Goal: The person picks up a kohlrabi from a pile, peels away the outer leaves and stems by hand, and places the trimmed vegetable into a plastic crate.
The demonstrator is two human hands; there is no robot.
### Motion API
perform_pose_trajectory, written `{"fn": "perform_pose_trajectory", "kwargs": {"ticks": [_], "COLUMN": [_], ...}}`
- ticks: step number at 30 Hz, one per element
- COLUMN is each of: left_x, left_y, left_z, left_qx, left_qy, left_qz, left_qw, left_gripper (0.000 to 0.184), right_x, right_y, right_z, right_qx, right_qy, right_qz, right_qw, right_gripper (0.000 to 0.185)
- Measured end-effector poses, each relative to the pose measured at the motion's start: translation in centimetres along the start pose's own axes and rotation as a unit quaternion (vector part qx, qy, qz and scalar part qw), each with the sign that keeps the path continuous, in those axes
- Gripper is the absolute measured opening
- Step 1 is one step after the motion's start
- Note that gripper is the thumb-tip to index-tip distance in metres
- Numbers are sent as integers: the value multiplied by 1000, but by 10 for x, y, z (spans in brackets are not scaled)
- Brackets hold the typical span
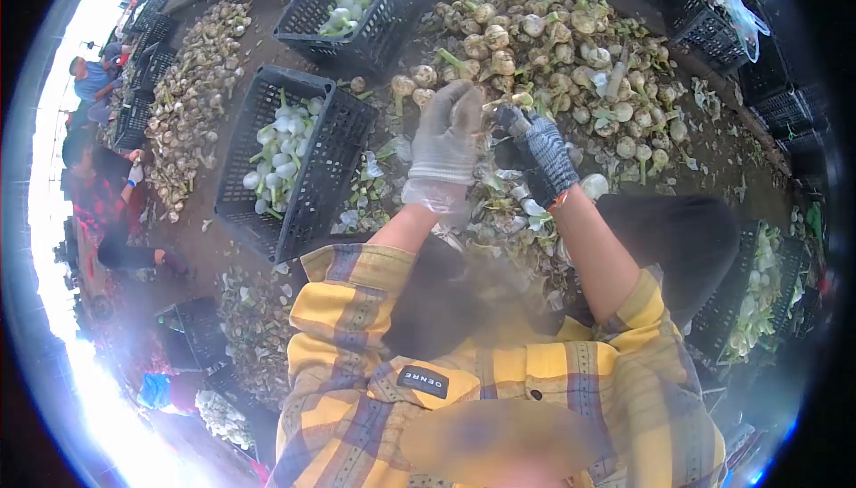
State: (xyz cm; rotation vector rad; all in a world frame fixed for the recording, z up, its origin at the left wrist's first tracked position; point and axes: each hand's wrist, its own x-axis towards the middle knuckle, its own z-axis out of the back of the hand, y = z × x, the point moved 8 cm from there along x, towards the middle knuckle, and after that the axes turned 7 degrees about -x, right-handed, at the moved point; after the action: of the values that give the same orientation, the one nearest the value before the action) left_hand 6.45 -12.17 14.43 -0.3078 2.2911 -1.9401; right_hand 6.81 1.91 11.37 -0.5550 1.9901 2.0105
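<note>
My left hand (446, 136), in a pale glove with a clear plastic cuff, is closed at the near edge of a heap of unpeeled onions (535, 24). Close beside it my right hand (544, 149), in a dark glove with a grey knitted back, has its fingers bent inward. A brownish onion (489, 115) shows between the two sets of fingertips, mostly covered by the gloves. Loose skins and cut leaves (504, 203) lie below my wrists. To the left, a black crate (343, 131) holds smooth white onions with green stems (287, 154).
Another black crate (374, 47) with peeled onions stands at the top. A crate of greens (713, 296) is at the right, and more crates (713, 33) line the upper right. Another onion heap (201, 87) lies left, with co-workers (107, 194) beyond it.
</note>
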Motion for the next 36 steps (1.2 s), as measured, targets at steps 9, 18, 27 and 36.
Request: {"fn": "perform_pose_trajectory", "kwargs": {"ticks": [9, 18, 27, 36], "left_x": [-7, -2, -6, -14], "left_y": [-9, -16, 41, 19], "left_z": [1, 1, -4, -11], "left_qx": [-20, 31, -181, -38], "left_qy": [22, 12, -28, -24], "left_qz": [-27, -62, 343, 229], "left_qw": [999, 998, 921, 972], "left_gripper": [46, 46, 70, 66], "right_x": [-5, 13, -15, 18], "right_y": [9, -8, 24, -14], "right_z": [-8, 1, 2, 16], "right_qx": [-32, -97, -167, -207], "right_qy": [-29, -36, -107, -94], "right_qz": [44, 101, 187, 97], "right_qw": [998, 989, 962, 969], "right_gripper": [35, 35, 38, 37]}}
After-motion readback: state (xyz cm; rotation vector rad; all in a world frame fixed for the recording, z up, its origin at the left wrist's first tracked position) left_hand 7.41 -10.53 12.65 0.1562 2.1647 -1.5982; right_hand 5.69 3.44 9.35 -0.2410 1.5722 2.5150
